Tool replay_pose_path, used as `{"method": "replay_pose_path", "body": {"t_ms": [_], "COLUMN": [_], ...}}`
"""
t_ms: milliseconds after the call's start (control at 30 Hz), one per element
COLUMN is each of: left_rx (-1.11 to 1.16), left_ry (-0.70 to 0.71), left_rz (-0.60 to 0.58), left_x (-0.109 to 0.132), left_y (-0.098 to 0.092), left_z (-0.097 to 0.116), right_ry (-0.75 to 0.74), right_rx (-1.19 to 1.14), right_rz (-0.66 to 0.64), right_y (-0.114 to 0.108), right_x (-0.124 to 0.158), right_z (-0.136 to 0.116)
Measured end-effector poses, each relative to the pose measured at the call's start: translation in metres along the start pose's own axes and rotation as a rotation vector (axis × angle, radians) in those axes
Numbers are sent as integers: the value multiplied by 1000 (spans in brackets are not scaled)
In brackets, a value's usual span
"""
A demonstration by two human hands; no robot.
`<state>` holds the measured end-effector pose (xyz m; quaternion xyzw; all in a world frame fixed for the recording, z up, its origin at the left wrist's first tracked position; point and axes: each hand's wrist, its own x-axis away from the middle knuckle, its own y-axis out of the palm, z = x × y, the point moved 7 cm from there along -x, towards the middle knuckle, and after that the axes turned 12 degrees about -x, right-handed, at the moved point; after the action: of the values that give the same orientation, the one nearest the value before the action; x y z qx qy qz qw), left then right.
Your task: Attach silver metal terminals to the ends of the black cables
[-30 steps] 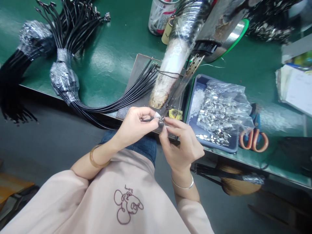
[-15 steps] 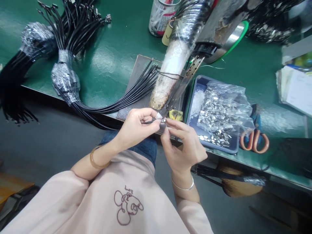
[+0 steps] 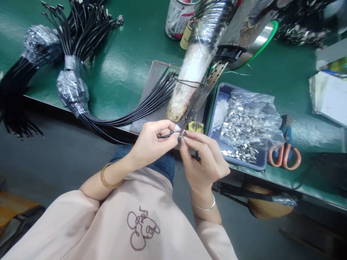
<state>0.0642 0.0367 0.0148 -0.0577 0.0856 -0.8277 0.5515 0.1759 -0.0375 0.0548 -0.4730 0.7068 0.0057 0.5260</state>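
Note:
My left hand [image 3: 155, 141] pinches the end of a black cable [image 3: 165, 136] between thumb and forefinger, in front of the bench edge. At the cable's tip is a small silvery connector [image 3: 182, 133], partly hidden by fingertips. My right hand [image 3: 204, 155] closes thumb and forefinger on this connector from the other side. More black cables [image 3: 146, 104] of the same bundle fan over a dark board [image 3: 153, 74] just beyond my hands. Above them a white-wrapped nozzle [image 3: 187, 79] and thin metal rods [image 3: 210, 86] slant down close to my fingers. A small yellow piece [image 3: 195, 127] lies by the rods.
A blue tray [image 3: 238, 164] at the right holds many small metal shells and a plastic bag. Scissors with orange handles [image 3: 284, 156] lie beside it. Wrapped cable bundles [image 3: 72, 86] rest at the left. A clear tub [image 3: 180, 20] and a green-rimmed spool [image 3: 260, 45] stand behind.
My right thumb and forefinger have come together on the connector at the cable's tip and moved slightly left. My left hand has hardly moved.

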Motion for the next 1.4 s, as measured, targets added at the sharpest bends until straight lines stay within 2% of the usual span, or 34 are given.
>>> {"method": "replay_pose_path", "body": {"t_ms": [200,400,900,1133,1400], "left_rx": [-1,14,19,76,86], "left_ry": [4,-59,-40,-89,-82], "left_rz": [-16,-22,18,-16,-26], "left_x": [0,0,0,1,1], "left_y": [0,-1,0,1,1], "left_z": [2,-2,-1,-4,-5], "right_ry": [3,3,-13,25,26], "right_rx": [-7,-8,-23,-60,-53], "right_rz": [4,-39,14,0,1], "right_y": [-2,0,-1,0,0], "right_x": [0,2,3,4,3], "right_z": [-2,0,0,2,2]}}
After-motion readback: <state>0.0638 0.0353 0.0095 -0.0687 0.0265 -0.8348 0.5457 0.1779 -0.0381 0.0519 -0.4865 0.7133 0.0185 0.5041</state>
